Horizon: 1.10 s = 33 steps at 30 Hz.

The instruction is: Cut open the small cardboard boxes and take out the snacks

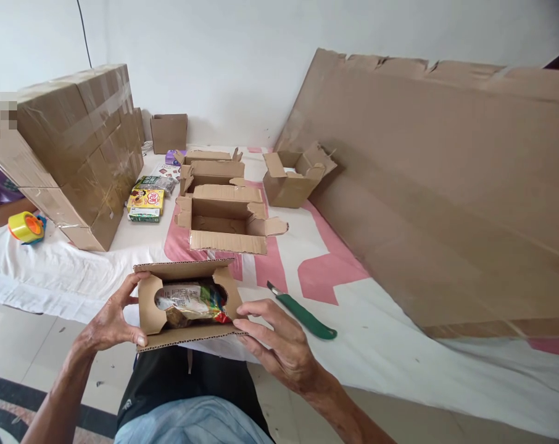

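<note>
Head view: a person's two hands work a small box (187, 305) at the near edge of a sheeted table (390, 333).
Left hand (110, 320): fingers curled round the box's left end, thumb on its front edge, pressing the side flap in.
Right hand (274, 342): fingers spread, tips touching the box's right end.
Done: packets (191, 302) lie inside the box; both end flaps are folded in.
Left: the long flaps stand open and no tape is on it, so closing looks about half done.
Waiting: three open boxes (226, 216) stand farther back, the nearest one empty; loose packets (146, 200) lie beside them.
Tools: knife (302, 314) just right of the right hand; tape roll (26, 227) far left.
Hidden: the box's underside; the contents of the far boxes; the packets' print is unreadable.
</note>
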Available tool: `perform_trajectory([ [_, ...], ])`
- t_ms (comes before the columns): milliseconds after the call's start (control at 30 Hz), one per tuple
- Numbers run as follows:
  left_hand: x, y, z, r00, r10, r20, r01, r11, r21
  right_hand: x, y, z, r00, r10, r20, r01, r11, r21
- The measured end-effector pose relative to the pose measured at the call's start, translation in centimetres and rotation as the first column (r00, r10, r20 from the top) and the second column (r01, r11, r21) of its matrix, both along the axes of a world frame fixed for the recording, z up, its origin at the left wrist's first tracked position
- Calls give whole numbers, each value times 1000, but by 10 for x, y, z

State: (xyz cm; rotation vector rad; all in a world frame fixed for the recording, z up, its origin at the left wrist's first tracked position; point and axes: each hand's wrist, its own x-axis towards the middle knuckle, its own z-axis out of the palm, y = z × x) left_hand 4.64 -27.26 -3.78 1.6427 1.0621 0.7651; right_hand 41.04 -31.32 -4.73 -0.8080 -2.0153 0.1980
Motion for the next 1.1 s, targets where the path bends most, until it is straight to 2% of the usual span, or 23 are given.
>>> perform_trajectory([
  [167,2,-2,12,998,-14,-68,17,999,51,0,3,4,1000,31,1,-31,999,-12],
  [333,7,-5,25,995,35,-91,-21,988,155,-1,10,10,998,61,18,-60,997,-39],
  [467,10,-1,30,996,22,-91,-9,989,145,-2,15,14,996,89,19,-87,994,-68],
  [733,11,5,34,992,0,-126,17,991,130,-4,27,45,985,170,38,-164,979,-118],
  [833,12,6,33,993,12,-114,1,994,110,-11,37,55,973,202,108,-179,965,-192],
  [933,15,9,31,990,84,-112,-76,995,69,-18,51,59,938,263,225,-195,939,-284],
  [1100,21,11,21,979,158,-128,-147,985,95,-15,72,66,886,378,268,-224,856,-465],
])
